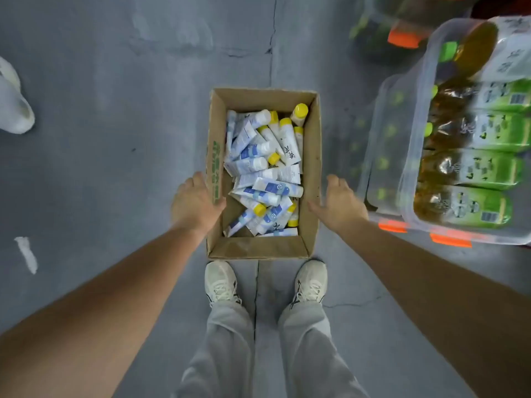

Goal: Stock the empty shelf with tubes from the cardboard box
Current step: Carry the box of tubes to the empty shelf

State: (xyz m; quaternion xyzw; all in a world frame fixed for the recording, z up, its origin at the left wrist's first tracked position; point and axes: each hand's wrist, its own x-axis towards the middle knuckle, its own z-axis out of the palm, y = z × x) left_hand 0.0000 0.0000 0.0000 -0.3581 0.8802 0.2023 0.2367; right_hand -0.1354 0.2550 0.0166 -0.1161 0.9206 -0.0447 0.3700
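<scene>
An open cardboard box [214,130] stands on the grey floor just ahead of my shoes. It holds several white tubes [260,173] with blue print and white or yellow caps, lying in a loose heap. My left hand [192,202] clasps the box's left wall, thumb over the rim and fingers outside. My right hand [337,203] holds the right wall the same way, thumb on the inner face. Neither hand has a tube in it. No shelf is in view.
Clear plastic bins [402,156] with orange latches, holding green-labelled bottles [471,168], stand close to the box's right side. A white bag [14,107] lies at the far left, and a white scrap [27,254] sits on the floor. My shoes [221,282] touch the box's near edge.
</scene>
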